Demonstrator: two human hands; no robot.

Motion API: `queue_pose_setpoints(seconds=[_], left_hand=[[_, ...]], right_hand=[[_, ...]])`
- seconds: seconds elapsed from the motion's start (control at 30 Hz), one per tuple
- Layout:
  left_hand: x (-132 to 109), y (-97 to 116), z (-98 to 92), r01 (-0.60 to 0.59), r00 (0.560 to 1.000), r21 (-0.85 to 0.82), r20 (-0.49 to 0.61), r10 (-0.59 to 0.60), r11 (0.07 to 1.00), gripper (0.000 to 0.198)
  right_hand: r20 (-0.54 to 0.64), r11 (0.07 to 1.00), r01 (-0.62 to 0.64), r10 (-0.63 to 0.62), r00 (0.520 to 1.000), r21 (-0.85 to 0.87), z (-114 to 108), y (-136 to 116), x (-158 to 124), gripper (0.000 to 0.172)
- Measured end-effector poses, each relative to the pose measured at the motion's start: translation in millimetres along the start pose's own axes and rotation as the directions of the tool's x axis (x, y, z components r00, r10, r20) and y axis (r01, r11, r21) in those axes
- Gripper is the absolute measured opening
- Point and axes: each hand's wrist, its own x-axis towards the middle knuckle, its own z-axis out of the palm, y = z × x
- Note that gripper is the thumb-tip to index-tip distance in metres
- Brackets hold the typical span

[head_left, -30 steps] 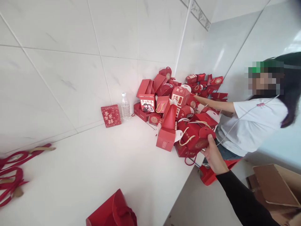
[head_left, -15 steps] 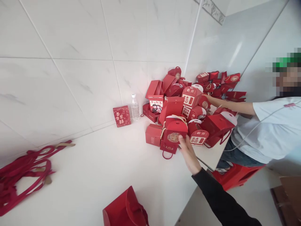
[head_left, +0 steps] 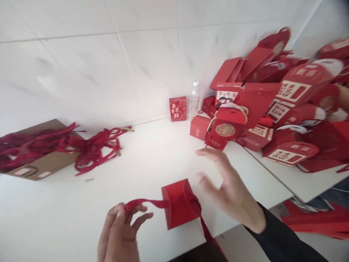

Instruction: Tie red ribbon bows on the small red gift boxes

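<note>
A small red box (head_left: 177, 205) with a rounded top stands near the front edge of the white table (head_left: 81, 211). A red ribbon (head_left: 144, 202) runs from it to the left. My left hand (head_left: 120, 233) pinches the free end of that ribbon. My right hand (head_left: 231, 191) hovers just right of the box, fingers spread, holding nothing; it is a little blurred. A second ribbon tail hangs from the box over the table edge.
A heap of red gift boxes (head_left: 272, 105) fills the back right corner, with a water bottle (head_left: 194, 99) and a red packet (head_left: 178, 108) against the tiled wall. Loose red ribbons (head_left: 95, 149) and a cardboard box (head_left: 40, 160) of ribbons lie at the left.
My right hand let go of the box with the gold seal on the pile and came back towards me. The view swung down and left; my left hand now shows, holding the ribbon.
</note>
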Motion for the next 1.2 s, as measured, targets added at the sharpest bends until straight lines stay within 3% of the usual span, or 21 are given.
queue_pose_setpoints(seconds=[0.03, 0.1, 0.2, 0.33, 0.43, 0.5, 0.57, 0.63, 0.7, 0.83, 0.9, 1.03, 1.2], left_hand=[[-1, 4, 3.3, 0.017, 1.0, -0.015, 0.023, -0.016, 1.0, 0.031], [-3, 11, 7.7, 0.032, 0.999, -0.044, 0.012, -0.032, 0.999, 0.026], [1, 25, 3.1, -0.005, 0.993, -0.136, -0.114, -0.01, 0.991, 0.014], [16, 31, -19.3, 0.003, 0.965, -0.24, -0.254, -0.066, 0.971, 0.003], [14, 9, -36.6, 0.046, 0.948, -0.224, -0.296, -0.112, 0.974, 0.007], [5, -16, -42.9, 0.131, 0.953, -0.125, -0.256, -0.16, 0.983, 0.014], [-8, -40, -40.2, 0.263, 0.962, 0.086, -0.097, -0.255, 0.961, 0.023], [-21, -55, -27.0, 0.277, 0.954, 0.305, 0.028, -0.3, 0.911, 0.036], [-29, -57, -6.3, 0.214, 0.965, 0.407, 0.055, -0.258, 0.888, 0.044], [-31, -39, 33.1, 0.147, 0.98, 0.367, 0.073, -0.186, 0.919, 0.046], [-27, -30, 44.5, 0.125, 0.976, 0.276, 0.138, -0.168, 0.953, 0.047], [-17, -22, 50.7, 0.027, 0.958, 0.095, 0.281, -0.053, 0.995, 0.032], [-18, -11, 40.3, -0.109, 0.97, 0.036, 0.221, 0.098, 0.993, 0.028]], right_hand=[[0.16, 0.996, 0.081, -0.075, 0.984, -0.03, 6, -12, -5, 0.06], [0.412, 0.982, 0.166, -0.114, 0.904, -0.092, 20, -24, -11, 0.085], [0.532, 0.975, 0.125, -0.009, 0.847, -0.182, 34, -20, -17, 0.088], [0.528, 0.993, -0.012, 0.074, 0.846, -0.121, 22, -8, -28, 0.083], [0.511, 0.966, -0.252, 0.244, 0.824, -0.055, 3, -2, -45, 0.075], [0.496, 0.905, -0.423, 0.389, 0.777, -0.047, -7, 2, -57, 0.065], [0.499, 0.854, -0.518, 0.466, 0.73, -0.041, -10, 7, -66, 0.057], [0.518, 0.847, -0.531, 0.463, 0.719, -0.02, -9, 10, -70, 0.047], [0.523, 0.856, -0.518, 0.445, 0.727, -0.008, -7, 10, -68, 0.035], [0.517, 0.852, -0.524, 0.453, 0.727, -0.009, -7, 4, -58, 0.035], [0.545, 0.845, -0.534, 0.444, 0.711, 0.009, -10, 2, -53, 0.035], [0.575, 0.842, -0.535, 0.407, 0.71, 0.064, -16, 1, -45, 0.034], [0.521, 0.892, -0.444, 0.338, 0.784, 0.089, -22, -3, -32, 0.031]])
